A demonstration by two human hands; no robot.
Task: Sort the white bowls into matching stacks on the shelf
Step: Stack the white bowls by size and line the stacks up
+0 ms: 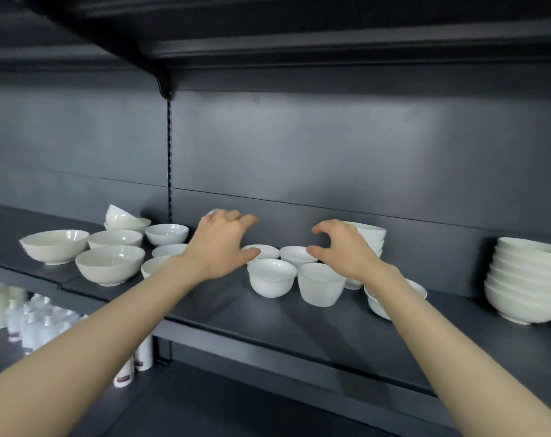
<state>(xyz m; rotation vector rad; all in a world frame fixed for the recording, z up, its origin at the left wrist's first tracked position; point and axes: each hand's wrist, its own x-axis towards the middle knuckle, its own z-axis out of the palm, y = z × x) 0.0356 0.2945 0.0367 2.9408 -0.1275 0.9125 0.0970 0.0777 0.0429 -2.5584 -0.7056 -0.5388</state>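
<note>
On the near part of the dark shelf (267, 320), two small white bowls are standing side by side: a round small bowl (271, 279) and, just to its right and almost touching it, a straighter-sided small bowl (320, 287). Both forearms are reaching in over the shelf edge, one on either side of this pair.

Just behind them, two shallow bowls (264, 251) (296, 254) are sitting rim to rim, and this is where the hands are hovering. The right hand (341, 250) is arching with thumb and fingers apart in a claw, holding nothing; its thumb tip is pointing at the right-hand shallow bowl, which is lying just left of and below the palm. The left hand (219, 247) is spreading its fingers with the tips gently bent, and its thumb is nearly meeting the left shallow bowl (a white sliver is showing behind its knuckles, but whether it is touching that I cannot tell).

Each hand is therefore nearest its own side's shallow bowl. Farther back, a short stack (373, 236) is rising behind the right hand.
</note>
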